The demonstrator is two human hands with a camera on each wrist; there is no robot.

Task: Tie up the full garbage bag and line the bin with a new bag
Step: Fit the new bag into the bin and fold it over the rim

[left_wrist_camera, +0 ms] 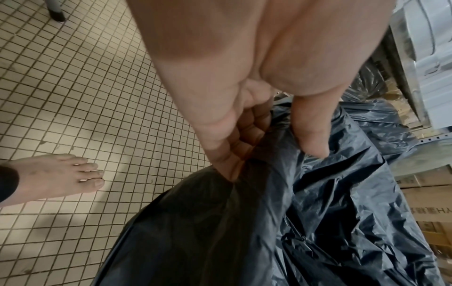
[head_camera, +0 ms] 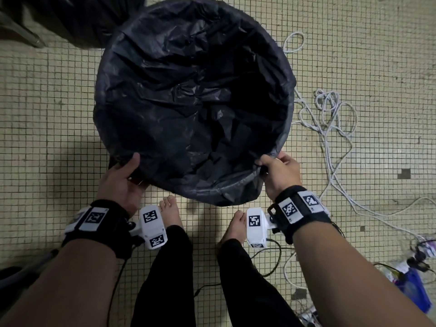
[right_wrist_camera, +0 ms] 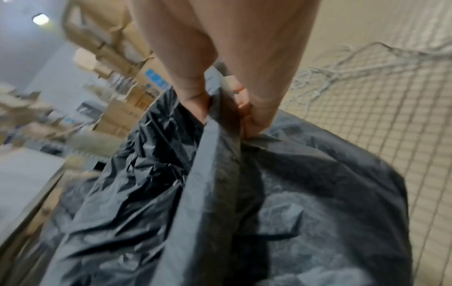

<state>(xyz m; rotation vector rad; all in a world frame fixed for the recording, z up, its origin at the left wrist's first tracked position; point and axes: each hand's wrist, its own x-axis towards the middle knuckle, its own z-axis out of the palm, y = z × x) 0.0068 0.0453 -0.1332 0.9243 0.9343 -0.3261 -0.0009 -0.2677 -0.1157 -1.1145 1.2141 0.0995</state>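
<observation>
A black garbage bag (head_camera: pixel 188 90) lines a round bin on the tiled floor, its mouth wide open and its edge folded over the rim. The bin itself is hidden under the plastic. My left hand (head_camera: pixel 122 178) grips the near-left edge, thumb inside the mouth and fingers curled under the fold (left_wrist_camera: pixel 271 160). At the near-right edge my right hand (head_camera: pixel 278 171) pinches a bunched strip of the bag (right_wrist_camera: pixel 222 116) in a fist. A second mass of black plastic (head_camera: pixel 77 17) lies at the top left, behind the bin.
Tangled white cables (head_camera: pixel 330 119) sprawl on the floor right of the bin. My bare feet (head_camera: pixel 169 211) (head_camera: pixel 236 225) stand just in front of it. A metal leg (head_camera: pixel 23 34) is at the far left. Cardboard boxes (left_wrist_camera: pixel 425 193) are stacked beyond the bin.
</observation>
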